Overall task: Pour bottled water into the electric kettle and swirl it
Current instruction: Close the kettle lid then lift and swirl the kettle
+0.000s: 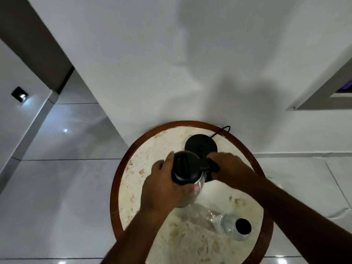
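Note:
The electric kettle point(185, 166), steel-bodied with a black closed lid, is held off its base above a small round table. My left hand point(163, 187) wraps around the kettle's body from the left. My right hand point(226, 168) grips the black handle on the kettle's right side. The kettle's black round base point(201, 143) sits empty just behind, its cord trailing off the far edge. A clear plastic water bottle point(232, 225) with a black cap stands on the table near me, to the right.
The round table point(133, 168) has a pale marbled top and a brown wooden rim, and stands against a white wall. Glossy grey floor tiles surround it. A recessed ledge point(323, 92) juts from the wall at the upper right.

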